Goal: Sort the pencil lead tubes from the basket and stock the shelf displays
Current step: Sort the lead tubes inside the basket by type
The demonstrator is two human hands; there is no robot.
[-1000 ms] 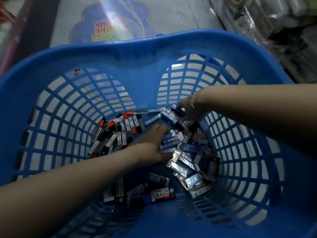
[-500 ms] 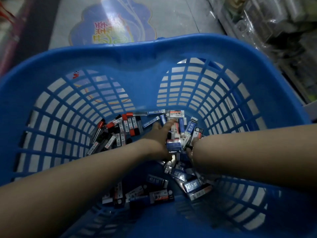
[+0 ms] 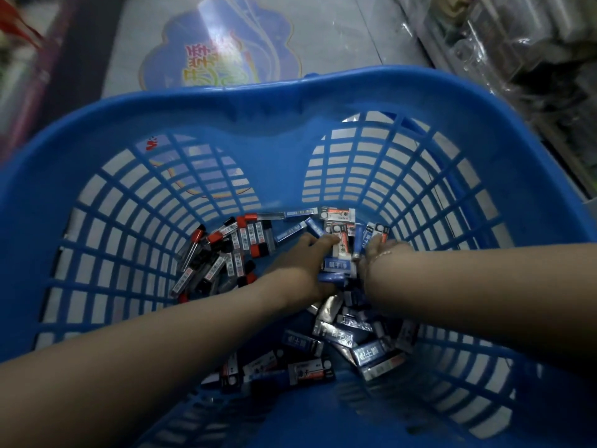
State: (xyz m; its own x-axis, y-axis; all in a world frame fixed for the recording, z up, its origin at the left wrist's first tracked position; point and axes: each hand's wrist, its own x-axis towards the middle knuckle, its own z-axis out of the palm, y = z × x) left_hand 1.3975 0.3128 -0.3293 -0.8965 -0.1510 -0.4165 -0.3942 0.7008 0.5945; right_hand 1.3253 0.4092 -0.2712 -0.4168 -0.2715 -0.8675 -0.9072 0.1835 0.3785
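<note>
A big blue lattice basket (image 3: 135,195) fills the head view, with pencil lead tubes across its bottom. Clear tubes with red and black caps (image 3: 226,250) lie in a heap at the left. Blue-labelled lead tubes (image 3: 368,354) are piled at the middle and right, and dark red-marked ones (image 3: 290,370) lie nearest me. My left hand (image 3: 300,266) reaches in from the left and grips a small bundle of blue tubes (image 3: 336,265). My right hand (image 3: 381,253) is right beside it, fingers curled on an upright blue tube (image 3: 358,242) at the bundle's edge.
The basket stands on a light floor with a blue and yellow floor sticker (image 3: 219,50) beyond its far rim. Shelves with plastic-wrapped goods (image 3: 533,53) run along the right. A dark display edge (image 3: 38,76) borders the left.
My right hand came back from the far blue tubes and now sits against the left hand's bundle. The left hand shifted slightly forward, collecting blue tubes. The view tilted down a little.
</note>
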